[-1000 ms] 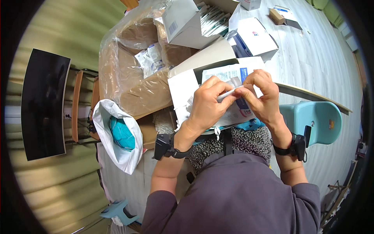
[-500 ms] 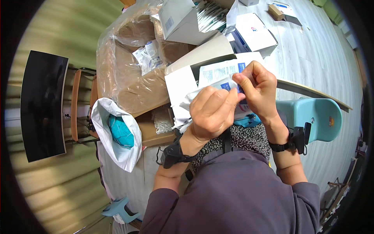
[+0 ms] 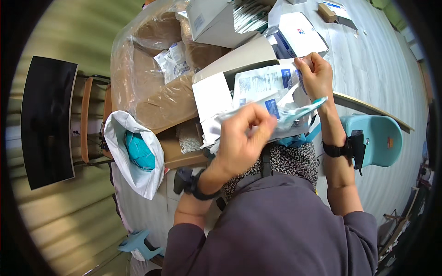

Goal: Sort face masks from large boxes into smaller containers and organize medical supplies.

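My left hand, slightly blurred, is closed on a white printed packet with a blue patch. The packet's right end is open, and a folded teal-edged item sticks out of it. Farther right and higher, my right hand has thumb and fingers pinched together; a thin, pale torn piece seems to hang from them, though its outline is unclear. Beneath both hands stands an open white carton, with another white packet lying in it.
A plastic-lined brown carton holding crumpled wrappers is at the far left. Nearer stands a white bag with teal contents. A box of packets is at the back, a turquoise stool at right.
My hands have moved apart, the right one going up and right. The packet's end has come open, and the teal-edged item now shows.
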`<action>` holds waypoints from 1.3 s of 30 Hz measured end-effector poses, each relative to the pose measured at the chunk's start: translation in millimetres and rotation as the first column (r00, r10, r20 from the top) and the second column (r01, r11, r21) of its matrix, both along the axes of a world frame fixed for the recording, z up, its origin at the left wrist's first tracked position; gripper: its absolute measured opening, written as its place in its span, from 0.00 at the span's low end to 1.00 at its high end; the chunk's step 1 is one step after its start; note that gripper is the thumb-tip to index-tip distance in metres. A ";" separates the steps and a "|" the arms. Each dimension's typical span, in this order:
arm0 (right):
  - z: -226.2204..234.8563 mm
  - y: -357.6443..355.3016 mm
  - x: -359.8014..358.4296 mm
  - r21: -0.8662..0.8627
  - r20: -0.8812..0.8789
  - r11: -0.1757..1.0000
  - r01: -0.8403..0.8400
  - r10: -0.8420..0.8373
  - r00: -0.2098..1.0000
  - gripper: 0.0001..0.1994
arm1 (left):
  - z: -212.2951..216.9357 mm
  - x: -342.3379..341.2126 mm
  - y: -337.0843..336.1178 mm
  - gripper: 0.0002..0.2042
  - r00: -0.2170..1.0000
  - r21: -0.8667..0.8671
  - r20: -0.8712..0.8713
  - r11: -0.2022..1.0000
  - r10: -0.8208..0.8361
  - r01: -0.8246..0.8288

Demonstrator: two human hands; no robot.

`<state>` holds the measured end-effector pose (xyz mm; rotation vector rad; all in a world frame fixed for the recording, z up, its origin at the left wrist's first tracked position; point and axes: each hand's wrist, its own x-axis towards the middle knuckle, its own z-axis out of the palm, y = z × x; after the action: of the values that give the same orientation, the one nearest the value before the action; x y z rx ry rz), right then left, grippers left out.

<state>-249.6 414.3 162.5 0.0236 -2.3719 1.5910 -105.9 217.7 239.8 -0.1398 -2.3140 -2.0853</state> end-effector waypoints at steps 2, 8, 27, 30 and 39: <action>-2.6 -2.4 2.6 0.004 -0.025 1.000 -0.029 0.029 0.999 0.13 | -0.9 -9.2 -0.5 0.09 0.993 -0.068 0.113 0.997 -0.019 0.027; 15.0 -14.7 14.8 0.025 0.033 0.989 -0.149 0.148 0.988 0.14 | -5.1 -23.2 1.3 0.14 0.910 -0.281 -0.415 0.949 0.012 -0.141; 30.1 -33.5 41.6 -0.187 0.188 0.840 -0.510 0.540 0.820 0.07 | -24.2 -74.2 -60.3 0.09 0.980 -0.613 -0.142 0.790 -0.140 0.023; 48.3 -34.6 45.0 -0.082 0.117 0.840 -0.536 0.542 0.832 0.07 | -27.1 -72.3 -49.6 0.07 0.971 -0.578 -0.170 0.815 -0.170 0.042; 13.4 -21.9 18.1 -0.189 0.095 0.951 -0.245 0.266 0.959 0.12 | -11.0 -47.9 -3.0 0.09 0.602 -0.571 -0.710 0.800 -0.366 -0.186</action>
<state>-231.5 392.4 175.8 0.2140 -2.3856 1.9689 -153.9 214.7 228.8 -1.0070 -2.1984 -0.8281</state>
